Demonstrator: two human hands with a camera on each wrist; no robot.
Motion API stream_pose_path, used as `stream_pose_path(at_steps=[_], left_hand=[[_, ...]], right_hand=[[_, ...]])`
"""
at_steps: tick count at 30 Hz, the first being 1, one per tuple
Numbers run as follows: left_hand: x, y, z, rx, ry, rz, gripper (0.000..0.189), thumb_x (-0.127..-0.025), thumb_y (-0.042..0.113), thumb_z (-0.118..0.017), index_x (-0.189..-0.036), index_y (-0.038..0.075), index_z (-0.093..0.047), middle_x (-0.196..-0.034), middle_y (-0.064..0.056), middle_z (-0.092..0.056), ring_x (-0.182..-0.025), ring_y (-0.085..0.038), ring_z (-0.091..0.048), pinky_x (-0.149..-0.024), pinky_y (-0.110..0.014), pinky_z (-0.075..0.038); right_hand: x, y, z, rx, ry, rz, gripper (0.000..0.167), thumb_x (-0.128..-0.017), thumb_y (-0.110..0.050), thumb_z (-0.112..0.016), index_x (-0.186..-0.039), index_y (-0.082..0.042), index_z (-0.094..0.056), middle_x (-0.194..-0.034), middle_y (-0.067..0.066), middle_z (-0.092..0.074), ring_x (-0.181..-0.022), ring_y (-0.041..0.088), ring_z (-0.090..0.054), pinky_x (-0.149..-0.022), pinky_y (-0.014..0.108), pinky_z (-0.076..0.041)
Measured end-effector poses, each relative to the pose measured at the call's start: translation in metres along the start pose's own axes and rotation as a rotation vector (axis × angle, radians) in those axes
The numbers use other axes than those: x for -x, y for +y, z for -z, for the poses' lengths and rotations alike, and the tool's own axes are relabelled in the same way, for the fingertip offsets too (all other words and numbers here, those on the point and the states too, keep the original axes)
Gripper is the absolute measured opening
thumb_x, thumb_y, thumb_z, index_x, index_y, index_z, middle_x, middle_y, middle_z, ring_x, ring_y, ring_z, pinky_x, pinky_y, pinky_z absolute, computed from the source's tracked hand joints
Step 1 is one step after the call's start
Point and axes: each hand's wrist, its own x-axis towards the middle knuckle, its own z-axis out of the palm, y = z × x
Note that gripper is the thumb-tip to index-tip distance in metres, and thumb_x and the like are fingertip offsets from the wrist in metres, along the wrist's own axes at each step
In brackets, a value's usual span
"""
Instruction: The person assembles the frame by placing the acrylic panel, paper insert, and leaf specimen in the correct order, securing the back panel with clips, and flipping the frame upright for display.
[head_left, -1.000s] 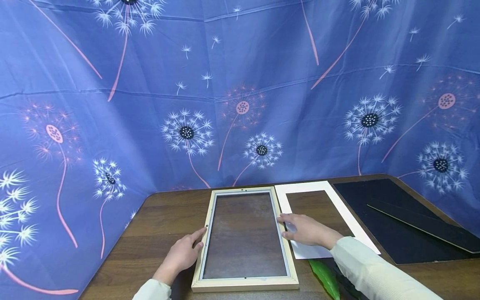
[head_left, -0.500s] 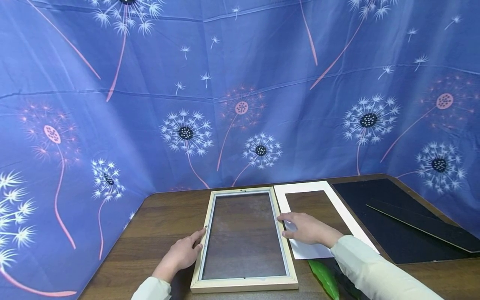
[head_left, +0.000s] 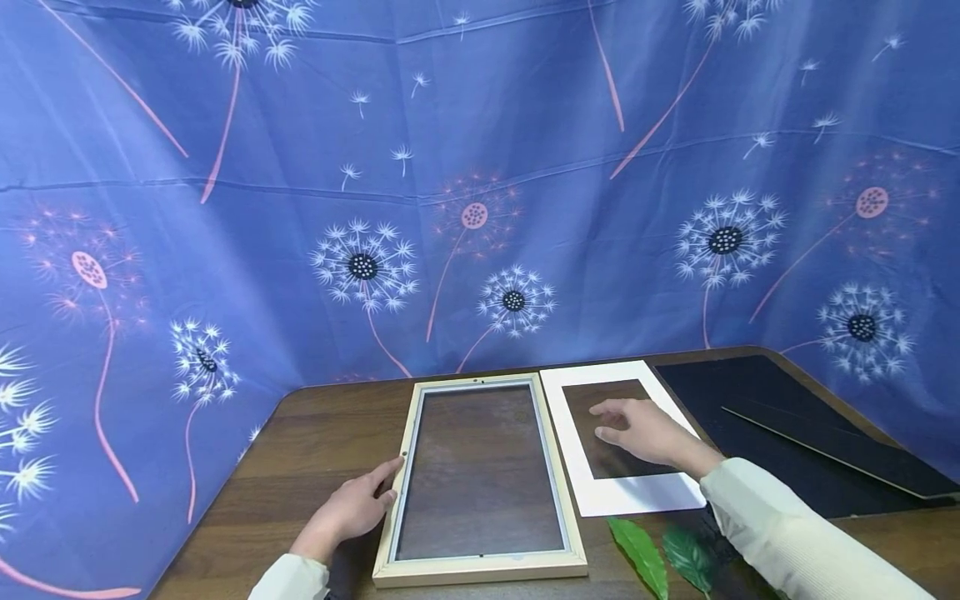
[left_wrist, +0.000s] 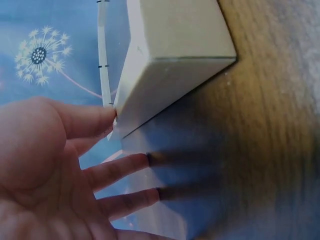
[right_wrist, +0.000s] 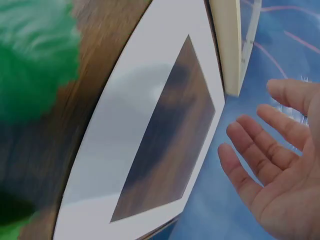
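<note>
A pale wooden picture frame (head_left: 480, 571) lies flat on the table, its clear pane showing the wood below. My left hand (head_left: 352, 507) touches the frame's left side with forefinger and thumb; in the left wrist view the thumb meets the frame's edge (left_wrist: 175, 85) and the other fingers are extended. To the right lies a white mat board (head_left: 637, 497) with a rectangular window. Over that window hovers my right hand (head_left: 648, 432), fingers loosely bent and holding nothing. The right wrist view shows the same hand (right_wrist: 280, 160) apart from the mat board (right_wrist: 115, 130).
Right of the mat board lies a black backing board (head_left: 712, 375) with a narrow raised flap (head_left: 832, 450). Green leaves, one bright (head_left: 640, 554) and one darker (head_left: 687, 558), lie near the front. A blue dandelion-print cloth (head_left: 420, 167) hangs behind the brown table (head_left: 322, 433).
My right hand has let go of the frame's right side and moved right, over the mat board's window. The left hand stays at the frame's left side. The view has shifted slightly.
</note>
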Motion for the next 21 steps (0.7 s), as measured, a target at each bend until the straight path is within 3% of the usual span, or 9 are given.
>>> stream_pose_path(at_steps=[11,17,21], left_hand=[[0.001,-0.001,0.006,0.007,-0.044,0.01,0.051,-0.098,0.011,-0.065,-0.148,0.011,-0.054,-0.139,-0.032,-0.055,-0.128,-0.056,-0.049,-0.103,-0.068,-0.038],[0.001,-0.001,0.007,0.011,-0.068,0.0,0.053,-0.098,0.011,-0.065,-0.149,0.011,-0.053,-0.141,-0.031,-0.054,-0.13,-0.056,-0.047,-0.104,-0.069,-0.036],[0.0,-0.002,0.008,0.015,-0.072,-0.001,0.053,-0.098,0.011,-0.066,-0.149,0.011,-0.053,-0.142,-0.031,-0.053,-0.13,-0.056,-0.047,-0.104,-0.069,-0.035]], right_hand=[[0.015,0.035,0.023,-0.009,0.097,-0.171,0.04,-0.096,-0.016,-0.068,-0.129,0.007,-0.063,-0.114,0.024,-0.068,-0.105,0.044,-0.064,-0.081,0.054,-0.054],[0.024,0.05,0.034,-0.043,0.129,-0.281,0.046,-0.095,-0.019,-0.07,-0.13,0.009,-0.06,-0.106,0.019,-0.068,-0.099,0.039,-0.063,-0.077,0.054,-0.052],[0.027,0.059,0.036,-0.074,0.134,-0.354,0.05,-0.096,-0.023,-0.069,-0.131,0.012,-0.057,-0.114,0.029,-0.064,-0.104,0.045,-0.061,-0.081,0.055,-0.052]])
